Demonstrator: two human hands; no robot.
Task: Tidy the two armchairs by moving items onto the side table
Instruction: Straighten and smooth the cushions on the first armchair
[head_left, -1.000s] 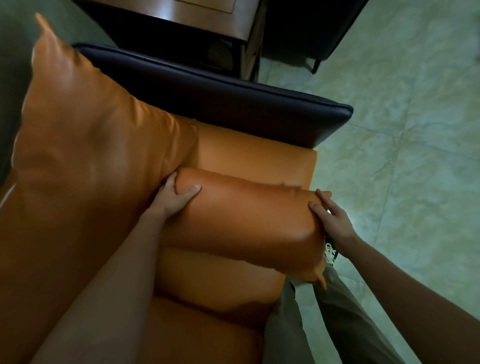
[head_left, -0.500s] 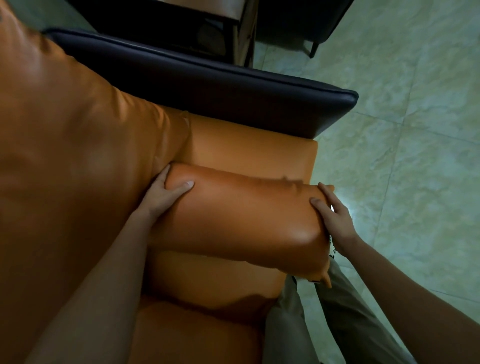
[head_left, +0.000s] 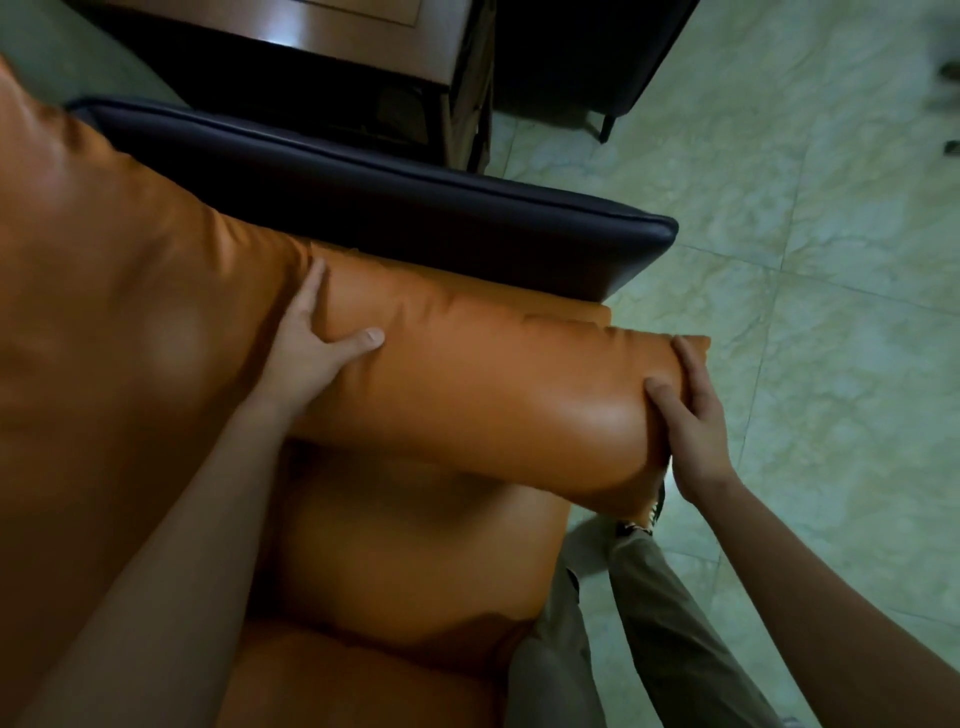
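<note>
An orange leather cushion (head_left: 483, 384) lies across the armchair's orange seat (head_left: 410, 561), held at both ends. My left hand (head_left: 311, 343) grips its left end beside the big orange back cushion (head_left: 119, 322), thumb pressed into the top. My right hand (head_left: 691, 415) clasps its right end, which juts past the seat's front edge. The cushion lies close to the dark armrest (head_left: 395, 208). Beyond that armrest stands the wooden side table (head_left: 374, 36), only partly in view.
A second dark armchair (head_left: 582, 52) stands beyond the side table at the top. Pale green tiled floor (head_left: 805, 260) spreads to the right. My trouser legs (head_left: 649, 634) are right against the seat's front edge.
Both hands have carried the small cushion up and away from me, toward the dark armrest. It now covers the seat strip that showed beside the armrest before.
</note>
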